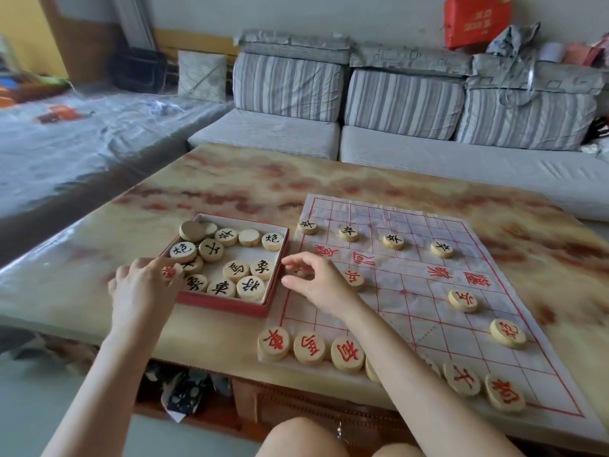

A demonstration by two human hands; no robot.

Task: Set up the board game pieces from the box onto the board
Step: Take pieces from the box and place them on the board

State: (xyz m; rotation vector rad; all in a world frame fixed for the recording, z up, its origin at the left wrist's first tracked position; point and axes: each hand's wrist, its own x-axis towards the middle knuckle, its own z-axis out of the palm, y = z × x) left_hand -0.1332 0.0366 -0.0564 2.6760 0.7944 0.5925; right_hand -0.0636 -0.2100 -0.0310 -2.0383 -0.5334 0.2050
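1. Marbled tan and rust stone forms the worktop, on which a box and a board are laid side by side.
2. The left hand is held at the near left corner of the box; a red-marked piece is pinched in its fingers, which are closed around it.
3. The red-rimmed box is seen with its white floor partly bare; about a dozen wooden discs with black characters, some face down, are gathered along its far, left and near sides.
4. The right hand is poised just right of the box, above the left edge of the board; its fingers are loosely curled and partly open, and whether a piece is held under them cannot be told.
5. One red piece lies on the board just beside that hand.
6. Four black pieces are set in a row across the far half of the board, well apart from each other.
7. Two more red pieces, one and another, are placed on the right of the near half.
8. A near row of red pieces runs along the board's closest edge, partly hidden by the right forearm.
9. A grey sofa with striped cushions is seen behind the worktop.
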